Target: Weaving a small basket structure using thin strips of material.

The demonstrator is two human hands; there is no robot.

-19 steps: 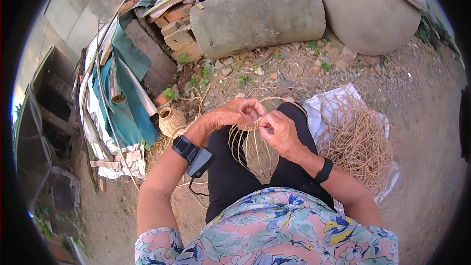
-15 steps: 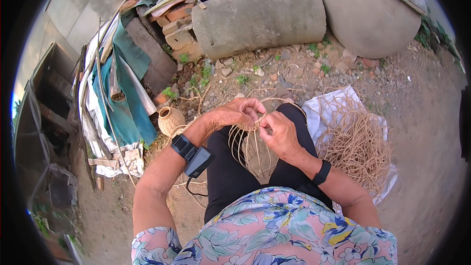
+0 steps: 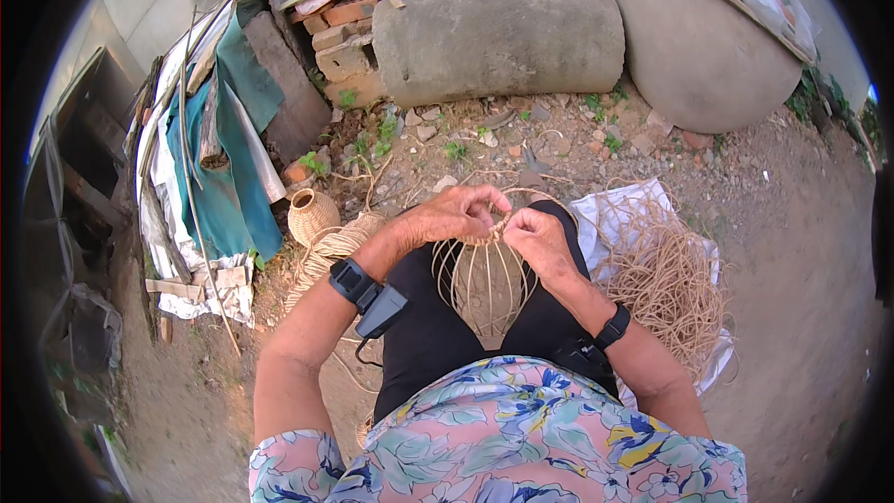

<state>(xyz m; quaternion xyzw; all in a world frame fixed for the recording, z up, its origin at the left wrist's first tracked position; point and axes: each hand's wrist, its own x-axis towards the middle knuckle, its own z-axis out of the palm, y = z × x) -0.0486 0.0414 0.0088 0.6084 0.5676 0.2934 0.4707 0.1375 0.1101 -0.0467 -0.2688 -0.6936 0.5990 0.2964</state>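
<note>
Between my knees hangs a partly woven basket (image 3: 483, 284), its thin tan strands spread downward like ribs from a small woven rim. My left hand (image 3: 463, 212) pinches the rim's left side, thumb and forefinger curled round it. On the right, my right hand (image 3: 541, 240) has its fingers pressed together on a strand at the same rim. The fingertips of both hands nearly meet, and they partly hide the weave. A loose strand (image 3: 549, 194) arcs out beyond my hands over my right knee.
A finished-looking woven vase (image 3: 313, 216) and a coil of cord (image 3: 326, 256) lie left of my legs. To the right, a tangled heap of tan strands (image 3: 666, 289) rests on a white sheet (image 3: 596, 214). Farther off lie a concrete cylinder (image 3: 498, 42), bricks (image 3: 345, 61) and teal cloth (image 3: 237, 168).
My right hand has turned slightly at the rim, and the ribs now fan wider beneath it. The view has shifted, showing more of the coil at the left.
</note>
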